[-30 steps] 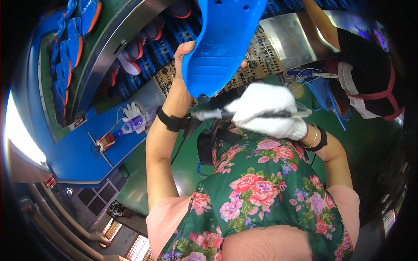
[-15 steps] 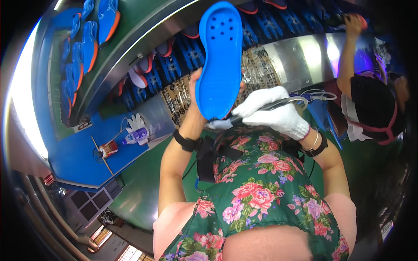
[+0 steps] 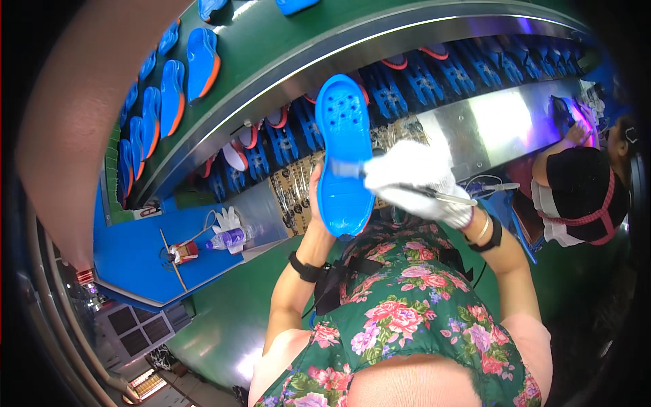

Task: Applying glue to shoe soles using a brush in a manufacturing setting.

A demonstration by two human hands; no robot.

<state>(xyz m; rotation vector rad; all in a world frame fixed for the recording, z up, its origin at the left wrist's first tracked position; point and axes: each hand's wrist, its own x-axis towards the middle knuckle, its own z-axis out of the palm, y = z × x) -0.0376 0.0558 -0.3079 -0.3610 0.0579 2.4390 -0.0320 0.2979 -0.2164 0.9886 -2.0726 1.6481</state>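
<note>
A blue shoe sole (image 3: 344,203) with a cluster of small holes near its far end stands raised in front of me, its inner face toward me. My left hand (image 3: 316,193) grips it along the left edge; the fingers behind the sole are mostly hidden. In a white knit glove, my right hand (image 3: 413,176) is closed around a slim brush with a pale tube at its back end. The blurred brush head (image 3: 347,168) lies over the middle of the sole.
Blue soles with orange edges (image 3: 172,98) line a green surface (image 3: 261,44) at upper left. Beyond my hands runs a rack of blue holders (image 3: 390,95). A bottle (image 3: 227,237), white glove (image 3: 227,218) and red jar (image 3: 183,252) rest on the blue table (image 3: 129,261). A co-worker (image 3: 583,180) sits at right.
The brush has moved from the sole's near end up to its middle. In the picture the sole sits lower and looks smaller. A large blurred shape now covers the left side.
</note>
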